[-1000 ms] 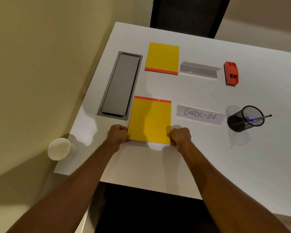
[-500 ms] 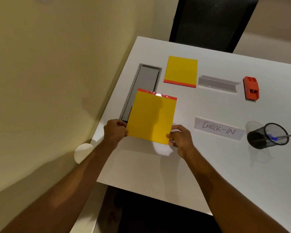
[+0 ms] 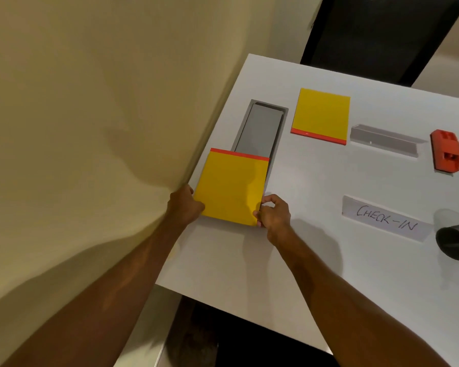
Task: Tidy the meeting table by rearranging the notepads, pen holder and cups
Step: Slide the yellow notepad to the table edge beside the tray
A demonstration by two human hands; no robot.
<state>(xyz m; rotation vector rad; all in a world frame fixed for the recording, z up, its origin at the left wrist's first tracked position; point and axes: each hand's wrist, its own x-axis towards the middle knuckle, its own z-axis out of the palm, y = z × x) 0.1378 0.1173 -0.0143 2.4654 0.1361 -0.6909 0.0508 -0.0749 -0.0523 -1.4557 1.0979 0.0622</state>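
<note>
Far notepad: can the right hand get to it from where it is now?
Probably yes, once freed. The right hand pinches the near notepad, so it must let go first; only bare table lies between it and the far notepad.

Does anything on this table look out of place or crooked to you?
The near yellow notepad, gripped at its near corners by the left hand and right hand, covers the near end of the gray hatch set in the table. The far notepad lies clear beside that hatch.
</note>
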